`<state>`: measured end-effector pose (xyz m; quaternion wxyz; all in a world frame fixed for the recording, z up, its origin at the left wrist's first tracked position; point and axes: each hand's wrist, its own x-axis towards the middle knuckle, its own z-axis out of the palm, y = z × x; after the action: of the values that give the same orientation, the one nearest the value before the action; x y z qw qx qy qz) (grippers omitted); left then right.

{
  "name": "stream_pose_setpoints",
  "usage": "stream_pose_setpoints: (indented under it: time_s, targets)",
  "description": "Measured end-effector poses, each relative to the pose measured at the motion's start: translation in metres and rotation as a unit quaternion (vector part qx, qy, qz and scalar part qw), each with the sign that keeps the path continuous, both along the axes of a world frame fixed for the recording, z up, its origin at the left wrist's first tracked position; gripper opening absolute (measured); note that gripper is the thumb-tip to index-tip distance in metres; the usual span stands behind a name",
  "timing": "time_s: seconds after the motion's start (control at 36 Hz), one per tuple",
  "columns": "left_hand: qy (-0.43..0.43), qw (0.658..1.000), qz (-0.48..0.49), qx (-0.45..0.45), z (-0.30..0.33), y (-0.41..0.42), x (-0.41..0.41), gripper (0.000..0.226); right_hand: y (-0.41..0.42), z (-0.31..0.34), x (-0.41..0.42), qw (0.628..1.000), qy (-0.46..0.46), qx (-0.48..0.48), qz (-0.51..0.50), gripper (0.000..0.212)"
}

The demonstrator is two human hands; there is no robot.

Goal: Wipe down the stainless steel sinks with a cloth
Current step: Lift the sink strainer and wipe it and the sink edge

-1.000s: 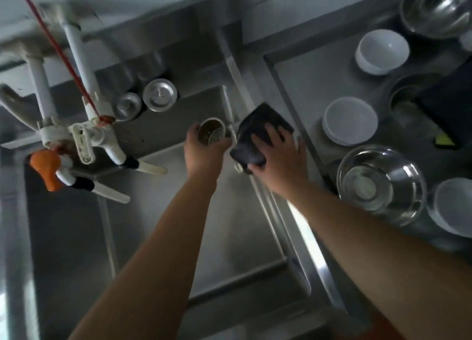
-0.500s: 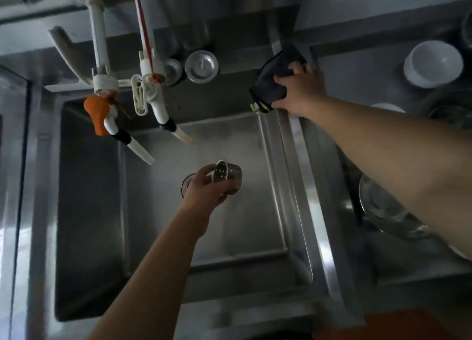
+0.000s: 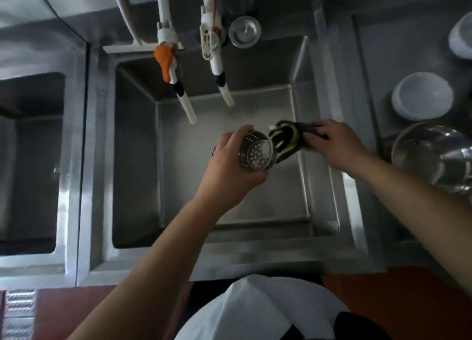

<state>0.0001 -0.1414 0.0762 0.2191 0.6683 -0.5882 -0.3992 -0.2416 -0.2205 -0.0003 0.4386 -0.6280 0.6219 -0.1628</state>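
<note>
We see the strainer basket (image 3: 256, 154) held above the middle sink (image 3: 268, 194), the cloth (image 3: 288, 141) just right of it, two taps (image 3: 219, 71) behind, bowls (image 3: 422, 96) farther right.

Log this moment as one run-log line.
left hand: holds strainer basket | right hand: grips cloth | place: above middle sink | cloth beside basket, contact unclear

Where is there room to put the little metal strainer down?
The middle sink floor is bare beneath the two faucet spouts. The left sink looks bare too. The right side is crowded with white bowls and a steel bowl.
</note>
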Motion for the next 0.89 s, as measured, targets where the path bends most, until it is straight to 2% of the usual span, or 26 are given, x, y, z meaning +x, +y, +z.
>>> stream_pose_setpoints:
  time_s: [0.03, 0.06, 0.11, 0.22, 0.31, 0.44, 0.61, 0.67, 0.72, 0.78, 0.83, 0.89]
  targets:
    - [-0.001, 1.0, -0.009, -0.013, 0.004, 0.003, 0.003, 0.081, 0.013, 0.006, 0.006, 0.992, -0.084, 0.035, -0.083, 0.02]
    - [-0.001, 1.0, -0.017, -0.026, 0.008, 0.007, 0.005, 0.081, 0.025, 0.012, 0.013, 0.968, -0.172, 0.091, -0.158, 0.019]
    - [0.006, 0.998, -0.031, -0.05, 0.015, 0.014, 0.008, 0.081, 0.047, 0.026, 0.029, 0.899, -0.315, 0.189, -0.239, 0.017]
    - [0.029, 0.995, -0.062, -0.067, 0.025, 0.023, 0.014, 0.082, 0.082, 0.051, 0.062, 0.777, -0.492, 0.293, -0.261, 0.026]
    - [0.031, 0.995, -0.062, -0.073, 0.024, 0.03, 0.021, 0.071, 0.099, 0.058, 0.084, 0.754, -0.523, 0.304, -0.258, 0.028]
    - [0.03, 0.998, -0.042, -0.042, 0.004, 0.036, 0.035, 0.062, 0.119, 0.05, 0.101, 0.754, -0.497, 0.317, -0.289, 0.031]
    - [0.101, 0.991, 0.031, 0.083, -0.058, 0.04, 0.051, 0.043, 0.144, 0.012, 0.105, 0.749, -0.456, 0.329, -0.349, 0.033]
    - [0.107, 0.983, 0.069, 0.136, -0.092, 0.036, 0.06, 0.042, 0.147, -0.003, 0.104, 0.762, -0.439, 0.331, -0.343, 0.034]
    - [0.092, 0.976, 0.107, 0.168, -0.129, 0.03, 0.075, 0.057, 0.144, -0.02, 0.103, 0.804, -0.381, 0.324, -0.32, 0.022]
    - [0.066, 0.97, 0.134, 0.191, -0.165, 0.023, 0.09, 0.068, 0.136, -0.039, 0.106, 0.863, -0.274, 0.302, -0.298, 0.015]
    - [0.032, 0.966, 0.149, 0.207, -0.197, 0.015, 0.102, 0.074, 0.122, -0.062, 0.109, 0.924, -0.128, 0.231, -0.275, 0.022]
    - [-0.002, 0.966, 0.158, 0.205, -0.225, 0.004, 0.111, 0.079, 0.107, -0.088, 0.107, 0.967, 0.029, 0.132, -0.215, 0.035]
